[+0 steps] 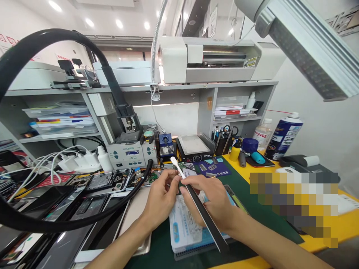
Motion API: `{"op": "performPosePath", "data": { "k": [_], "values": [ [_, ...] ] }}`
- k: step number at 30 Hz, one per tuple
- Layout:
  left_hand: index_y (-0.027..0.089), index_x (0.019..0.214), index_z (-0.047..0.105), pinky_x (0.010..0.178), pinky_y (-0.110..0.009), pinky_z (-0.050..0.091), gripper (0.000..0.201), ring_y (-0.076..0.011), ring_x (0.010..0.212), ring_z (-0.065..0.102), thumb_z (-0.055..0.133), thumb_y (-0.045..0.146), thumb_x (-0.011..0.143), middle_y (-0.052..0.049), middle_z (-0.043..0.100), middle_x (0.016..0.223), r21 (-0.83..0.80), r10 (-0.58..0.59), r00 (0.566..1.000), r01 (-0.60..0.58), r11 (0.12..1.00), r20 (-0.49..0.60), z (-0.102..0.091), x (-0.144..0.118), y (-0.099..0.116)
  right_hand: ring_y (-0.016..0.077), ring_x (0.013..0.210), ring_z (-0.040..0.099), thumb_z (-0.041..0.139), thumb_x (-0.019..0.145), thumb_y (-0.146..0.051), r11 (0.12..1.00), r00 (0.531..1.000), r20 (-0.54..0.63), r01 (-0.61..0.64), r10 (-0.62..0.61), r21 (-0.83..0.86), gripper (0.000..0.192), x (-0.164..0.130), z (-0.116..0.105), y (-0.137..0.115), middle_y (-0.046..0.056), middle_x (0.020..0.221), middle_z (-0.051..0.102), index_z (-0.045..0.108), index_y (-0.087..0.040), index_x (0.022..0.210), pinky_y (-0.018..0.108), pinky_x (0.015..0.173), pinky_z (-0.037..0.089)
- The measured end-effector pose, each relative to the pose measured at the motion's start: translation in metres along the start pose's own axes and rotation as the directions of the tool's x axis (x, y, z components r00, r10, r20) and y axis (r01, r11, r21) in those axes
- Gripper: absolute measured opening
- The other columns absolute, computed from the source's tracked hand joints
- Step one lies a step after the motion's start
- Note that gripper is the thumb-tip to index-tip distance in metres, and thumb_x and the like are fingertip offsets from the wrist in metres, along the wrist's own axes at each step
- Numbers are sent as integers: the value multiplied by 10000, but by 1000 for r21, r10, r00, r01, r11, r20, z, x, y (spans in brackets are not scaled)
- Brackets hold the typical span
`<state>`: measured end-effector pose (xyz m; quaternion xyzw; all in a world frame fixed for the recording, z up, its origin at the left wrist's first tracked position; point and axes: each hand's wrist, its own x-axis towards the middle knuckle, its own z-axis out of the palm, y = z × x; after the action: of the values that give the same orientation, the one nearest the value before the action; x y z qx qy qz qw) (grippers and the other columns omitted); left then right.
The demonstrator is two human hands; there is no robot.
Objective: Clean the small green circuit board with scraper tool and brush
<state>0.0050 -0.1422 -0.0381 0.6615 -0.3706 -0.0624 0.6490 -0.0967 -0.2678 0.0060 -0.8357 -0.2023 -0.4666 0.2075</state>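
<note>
My right hand is closed around a long slim tool with a flat black, white-edged shaft. Its narrow upper end is white, with a rounded swab-like tip pointing up and away. My left hand is pinched just left of that shaft; whatever sits between its thumb and fingers is too small or hidden to name. Both hands are above a pale blue-and-white printed pad or case on the green mat. Circuit boards lie just beyond the left hand.
Several phones cover the left side, crossed by a thick black hose. Behind stand a grey control station, a heating plate and a pen holder. A spray can stands right; a lamp hangs above.
</note>
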Motion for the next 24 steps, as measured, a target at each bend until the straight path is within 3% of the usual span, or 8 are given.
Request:
{"op": "performPosePath", "data": {
  "k": [5, 8, 10, 12, 14, 16, 20, 24],
  "values": [
    [197, 1004, 604, 686, -273, 488, 159, -183, 785, 642, 551, 344, 974, -30, 685, 892, -3, 7, 1000, -7, 1000, -2, -1, 0, 0, 123, 670, 726, 616, 941, -172, 959, 968, 135, -232, 211, 162, 167, 1, -2, -1, 14, 810, 756, 585, -209, 1101, 215, 577, 501],
    [199, 999, 601, 662, -259, 481, 135, -173, 754, 628, 566, 323, 958, -18, 684, 865, -7, 17, 1000, -17, 1000, 2, -2, -1, 0, 149, 794, 761, 625, 929, -188, 855, 913, 257, -392, 317, 339, 240, 4, -7, -5, 48, 919, 782, 600, -196, 1167, 236, 687, 564],
    [198, 1008, 606, 664, -251, 481, 123, -170, 765, 629, 574, 300, 948, -16, 689, 875, -7, 22, 1000, -22, 1000, -2, -2, -1, 0, 155, 807, 773, 598, 930, -193, 706, 857, 346, -513, 383, 489, 283, 7, -11, -7, 84, 1031, 788, 598, -189, 1213, 247, 704, 579],
    [196, 1019, 613, 650, -245, 473, 141, -165, 753, 623, 559, 312, 961, -13, 683, 855, -4, 23, 1000, -23, 1000, -11, -1, -1, 1, 165, 795, 784, 560, 926, -185, 483, 797, 426, -601, 428, 637, 315, 9, -14, -7, 110, 1106, 784, 601, -186, 1238, 247, 679, 578],
    [195, 1026, 616, 616, -244, 455, 181, -160, 708, 606, 534, 351, 984, -8, 671, 812, 1, 21, 1000, -21, 1000, -17, -1, -1, 1, 190, 790, 793, 523, 901, -174, 270, 763, 463, -611, 451, 745, 331, 10, -17, -4, 126, 1111, 788, 628, -172, 1216, 250, 653, 576],
    [193, 1024, 615, 598, -251, 446, 214, -160, 684, 598, 523, 385, 997, -13, 673, 804, 6, 17, 1000, -17, 1000, -19, 0, 0, 1, 220, 782, 798, 502, 877, -188, 140, 754, 462, -579, 467, 803, 321, 10, -19, 0, 142, 1094, 792, 664, -144, 1151, 266, 639, 585],
    [196, 1016, 612, 645, -266, 473, 225, -179, 770, 645, 535, 406, 999, -49, 707, 931, 7, 7, 1000, -7, 1000, -24, 1, 0, -1, 227, 655, 783, 557, 929, -366, 61, 686, 508, -624, 521, 779, 283, 13, -19, 7, 134, 888, 807, 657, -124, 1036, 254, 527, 577],
    [196, 1008, 605, 628, -266, 482, 234, -169, 722, 632, 537, 420, 1003, -36, 689, 885, 4, -12, 1000, 12, 1000, -24, 1, 0, -2, 149, 431, 677, 739, 845, -385, 125, 579, 540, -744, 610, 657, 295, 19, -16, -1, 28, 633, 749, 583, -157, 949, 196, 426, 519]
  ]
}}
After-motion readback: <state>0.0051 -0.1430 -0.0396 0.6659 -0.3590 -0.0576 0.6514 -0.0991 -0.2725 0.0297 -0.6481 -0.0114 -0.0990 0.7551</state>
